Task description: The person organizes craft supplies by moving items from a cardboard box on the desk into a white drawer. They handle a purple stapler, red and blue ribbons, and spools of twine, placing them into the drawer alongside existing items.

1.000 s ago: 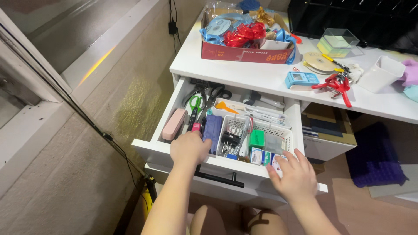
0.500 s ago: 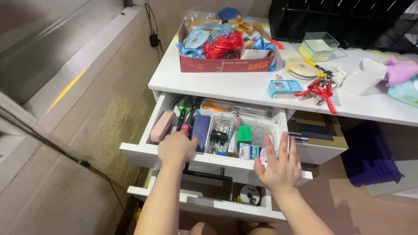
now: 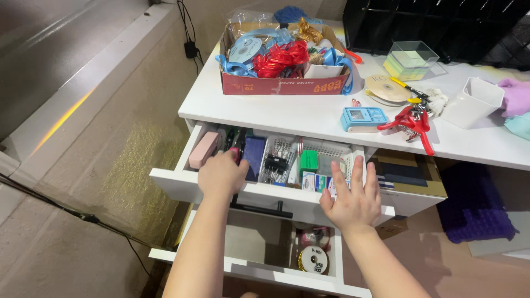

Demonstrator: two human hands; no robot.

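The left hand (image 3: 222,175) is curling into the open upper drawer (image 3: 176,182) under the table (image 3: 309,118), fingers hidden among the clutter, so I cannot tell its grip. The right hand (image 3: 353,200) is lying flat and empty on the drawer's front edge, above the lower drawer (image 3: 243,270).

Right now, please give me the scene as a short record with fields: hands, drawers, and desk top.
left hand: on the front edge of the upper drawer, fingers curled inside
right hand: flat on the same front edge, fingers spread
upper drawer contents: pink case, white basket, green box
lower drawer: open, tape roll inside
desk top: red box of ribbons, red pliers
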